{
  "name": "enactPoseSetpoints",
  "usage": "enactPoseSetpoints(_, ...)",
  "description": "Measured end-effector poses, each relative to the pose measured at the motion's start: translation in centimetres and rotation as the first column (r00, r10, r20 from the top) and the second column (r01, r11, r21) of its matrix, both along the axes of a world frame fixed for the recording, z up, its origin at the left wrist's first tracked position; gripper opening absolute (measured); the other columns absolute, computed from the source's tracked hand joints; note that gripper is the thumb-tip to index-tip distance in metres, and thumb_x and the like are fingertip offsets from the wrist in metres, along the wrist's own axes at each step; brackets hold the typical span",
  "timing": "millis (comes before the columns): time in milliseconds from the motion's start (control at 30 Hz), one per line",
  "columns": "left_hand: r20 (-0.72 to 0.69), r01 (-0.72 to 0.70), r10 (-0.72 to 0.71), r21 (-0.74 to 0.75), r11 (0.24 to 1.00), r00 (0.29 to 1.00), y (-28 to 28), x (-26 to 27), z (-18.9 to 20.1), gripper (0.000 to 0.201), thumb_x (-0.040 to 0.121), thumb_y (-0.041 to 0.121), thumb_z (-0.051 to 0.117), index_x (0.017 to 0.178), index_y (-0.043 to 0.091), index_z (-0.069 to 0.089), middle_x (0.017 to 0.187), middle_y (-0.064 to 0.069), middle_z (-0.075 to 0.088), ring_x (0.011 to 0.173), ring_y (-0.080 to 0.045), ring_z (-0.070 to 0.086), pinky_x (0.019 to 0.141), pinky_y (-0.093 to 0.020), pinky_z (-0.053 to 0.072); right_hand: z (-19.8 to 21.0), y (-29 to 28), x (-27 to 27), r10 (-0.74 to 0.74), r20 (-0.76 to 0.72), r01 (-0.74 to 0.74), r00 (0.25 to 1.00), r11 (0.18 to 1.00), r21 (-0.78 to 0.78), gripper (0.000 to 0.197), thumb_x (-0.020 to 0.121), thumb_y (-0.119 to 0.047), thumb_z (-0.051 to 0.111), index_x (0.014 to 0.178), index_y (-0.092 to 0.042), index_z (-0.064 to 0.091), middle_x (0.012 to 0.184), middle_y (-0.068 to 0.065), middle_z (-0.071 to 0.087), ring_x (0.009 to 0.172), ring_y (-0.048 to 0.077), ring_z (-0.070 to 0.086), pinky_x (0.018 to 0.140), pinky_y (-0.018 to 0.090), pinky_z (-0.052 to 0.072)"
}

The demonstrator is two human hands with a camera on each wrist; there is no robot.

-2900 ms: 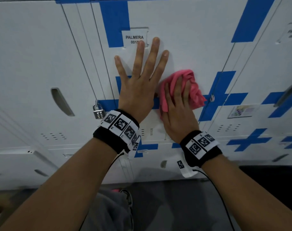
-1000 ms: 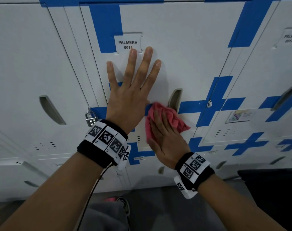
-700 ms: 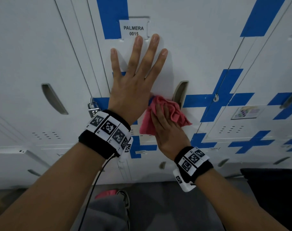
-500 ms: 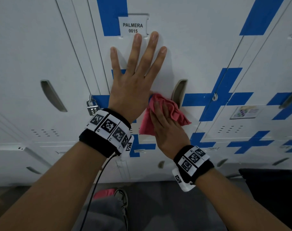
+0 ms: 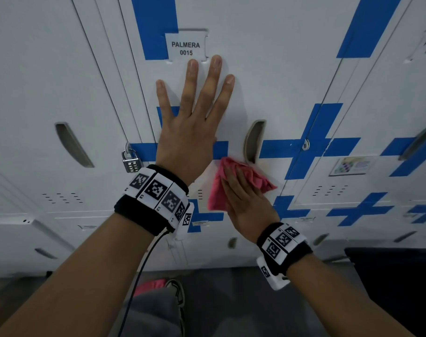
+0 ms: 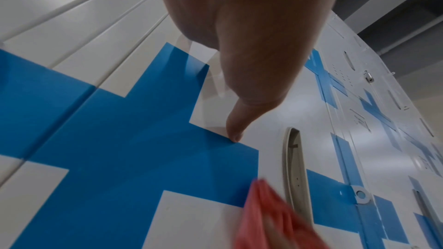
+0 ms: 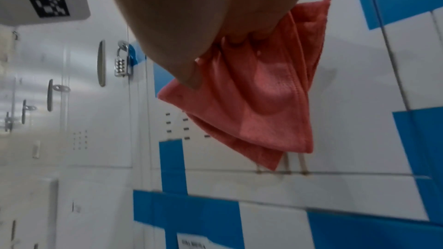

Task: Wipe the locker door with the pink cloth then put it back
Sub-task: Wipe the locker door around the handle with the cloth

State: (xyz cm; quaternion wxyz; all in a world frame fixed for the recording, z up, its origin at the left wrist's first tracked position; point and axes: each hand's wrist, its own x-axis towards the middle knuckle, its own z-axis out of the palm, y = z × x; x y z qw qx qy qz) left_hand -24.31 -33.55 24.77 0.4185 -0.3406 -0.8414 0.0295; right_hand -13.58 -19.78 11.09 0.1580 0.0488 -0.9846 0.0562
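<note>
The white locker door (image 5: pixel 267 81) carries blue crosses and a label reading PALMERA 0015 (image 5: pixel 185 48). My left hand (image 5: pixel 190 132) lies flat on it, fingers spread straight, just under the label; in the left wrist view its thumb (image 6: pixel 236 132) touches the blue stripe. My right hand (image 5: pixel 246 203) holds the crumpled pink cloth (image 5: pixel 258 181) against the door, below and left of the recessed handle (image 5: pixel 254 142). In the right wrist view the cloth (image 7: pixel 251 101) hangs folded from that hand (image 7: pixel 191 16), fingertips dug into it. The cloth's blurred edge (image 6: pixel 263 215) shows beside the handle (image 6: pixel 293 168).
A combination padlock (image 5: pixel 131 162) hangs on the neighbouring door to the left, also seen as the padlock (image 7: pixel 122 63) in the right wrist view. More lockers run left, right and below. Dark floor and my shoe (image 5: pixel 175 290) lie beneath; a dark object (image 5: pixel 389 276) sits at lower right.
My right hand has carried the cloth down from right of the handle to below and left of it, sliding a little lower in the last half second. The left hand has stayed flat.
</note>
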Motion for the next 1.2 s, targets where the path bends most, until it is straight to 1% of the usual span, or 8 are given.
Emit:
enactPoseSetpoints(200, 0.012, 0.006, -0.006, 0.016, 1.0, 1.0, 0.0, 0.0, -0.1, 0.105, 0.086, 0.018, 0.072, 0.167, 0.016, 0.004, 0.174, -0.014, 0.003, 0.159, -0.044, 0.006, 0.117, -0.079, 0.014, 3.3, -1.7, -1.4, -0.039, -0.076, 0.031, 0.996, 0.994, -0.103, 0.069, 0.101, -0.041, 0.033, 0.156, -0.009, 0.005, 0.164, 0.007, -0.002, 0.151, 0.03, 0.004, 0.12, 0.052, 0.016)
enactPoseSetpoints(400, 0.045, 0.013, -0.013, 0.0, 1.0, 0.999, -0.1, 0.2, 0.1, 0.105, 0.09, 0.023, 0.072, 0.167, 0.017, 0.0, 0.174, -0.013, -0.002, 0.16, -0.042, 0.001, 0.116, -0.08, 0.011, 1.8, 0.3, 0.0, -0.071, -0.054, 0.067, 0.996, 0.994, -0.081, 0.076, 0.1, -0.037, 0.045, 0.156, -0.012, 0.0, 0.164, 0.007, -0.005, 0.151, 0.026, -0.001, 0.118, 0.053, 0.022)
enactPoseSetpoints(500, 0.049, 0.017, -0.017, 0.005, 1.0, 0.999, -0.1, 0.1, -0.1, 0.106, 0.089, 0.022, 0.072, 0.167, 0.017, 0.0, 0.174, -0.014, -0.002, 0.16, -0.043, 0.001, 0.116, -0.08, 0.014, 2.1, 0.2, 0.5, -0.114, -0.065, 0.097, 0.991, 0.972, -0.215, 0.085, 0.098, -0.035, 0.051, 0.155, -0.012, -0.008, 0.163, 0.004, -0.014, 0.151, 0.024, -0.005, 0.117, 0.054, 0.023)
enactPoseSetpoints(700, 0.07, 0.016, -0.017, 0.013, 1.0, 0.997, 0.2, 0.5, -0.2, 0.085, 0.097, 0.026, 0.049, 0.167, 0.016, 0.002, 0.174, -0.014, -0.002, 0.159, -0.043, 0.0, 0.116, -0.08, 0.013, 4.9, -1.6, -1.1, -0.142, -0.13, 0.055, 0.981, 0.857, -0.513, 0.077, 0.098, -0.029, 0.054, 0.156, -0.015, 0.005, 0.163, 0.008, -0.012, 0.147, 0.026, 0.017, 0.112, 0.035, 0.026)
enactPoseSetpoints(800, 0.044, 0.005, -0.006, 0.03, 1.0, 0.999, 0.2, 0.2, -0.3, 0.102, 0.088, 0.014, 0.068, 0.167, 0.016, 0.003, 0.174, -0.014, -0.001, 0.159, -0.044, 0.003, 0.116, -0.08, 0.013, 4.3, -1.8, -1.3, -0.167, -0.139, 0.052, 0.976, 0.8, -0.597, 0.076, 0.097, -0.032, 0.055, 0.155, -0.016, 0.009, 0.163, 0.01, 0.007, 0.141, 0.026, 0.034, 0.111, 0.037, 0.036)
enactPoseSetpoints(900, 0.039, 0.004, -0.004, 0.016, 1.0, 0.999, 0.3, 0.2, -0.4, 0.11, 0.084, 0.013, 0.073, 0.167, 0.016, 0.001, 0.174, -0.014, -0.002, 0.159, -0.044, 0.003, 0.116, -0.08, 0.014, 3.1, -1.7, -0.6, -0.177, -0.075, 0.103, 0.981, 0.814, -0.571, 0.082, 0.094, -0.028, 0.06, 0.154, -0.024, 0.003, 0.164, 0.008, -0.002, 0.13, 0.027, 0.049, 0.103, 0.041, 0.046)
enactPoseSetpoints(1000, 0.03, 0.003, -0.003, 0.007, 1.0, 1.0, 0.3, 0.1, -0.4, 0.112, 0.084, 0.014, 0.075, 0.167, 0.016, 0.0, 0.174, -0.015, -0.002, 0.159, -0.045, 0.003, 0.116, -0.08, 0.014, 3.1, -1.9, -0.4, -0.217, -0.051, 0.162, 0.975, 0.847, -0.505, 0.088, 0.092, -0.025, 0.063, 0.154, -0.023, 0.0, 0.163, 0.007, -0.01, 0.132, 0.033, 0.047, 0.097, 0.049, 0.052)
enactPoseSetpoints(1200, 0.046, 0.029, -0.029, -0.013, 0.999, 0.999, -0.1, 0.1, -0.1, 0.108, 0.088, 0.02, 0.073, 0.167, 0.016, -0.001, 0.174, -0.015, -0.004, 0.159, -0.044, 0.001, 0.117, -0.08, 0.013, 6.0, -3.2, -0.2, -0.36, 0.026, 0.359, 0.932, 0.916, -0.181, 0.094, 0.092, -0.042, 0.06, 0.148, -0.012, -0.01, 0.159, 0.025, 0.01, 0.14, 0.039, 0.034, 0.111, 0.049, 0.036)
